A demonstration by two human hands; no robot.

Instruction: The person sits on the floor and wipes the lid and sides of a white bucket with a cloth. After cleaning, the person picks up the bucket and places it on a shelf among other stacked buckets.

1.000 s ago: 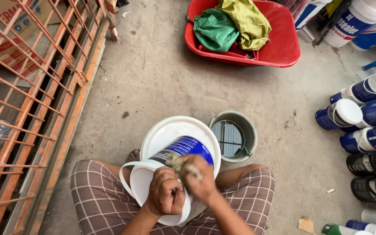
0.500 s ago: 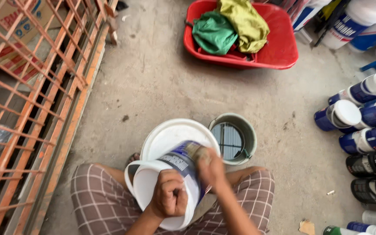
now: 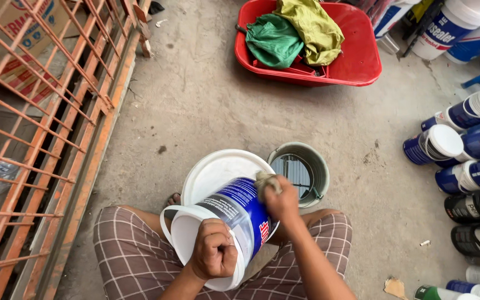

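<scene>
Head camera looks steeply down, close above the concrete floor (image 3: 206,105).

Brown checked shorts, bare forearms

Bare concrete floor (image 3: 212,105) lies open ahead, up to the red tub (image 3: 362,61). The orange metal grille (image 3: 45,111) walls the left. Stacked paint buckets (image 3: 473,161) crowd the right, and a small water pail (image 3: 301,172) stands just beside the knees.

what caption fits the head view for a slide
Seated person's left hand steadies a white and blue bucket while the right hand presses a rag to its side.
</scene>
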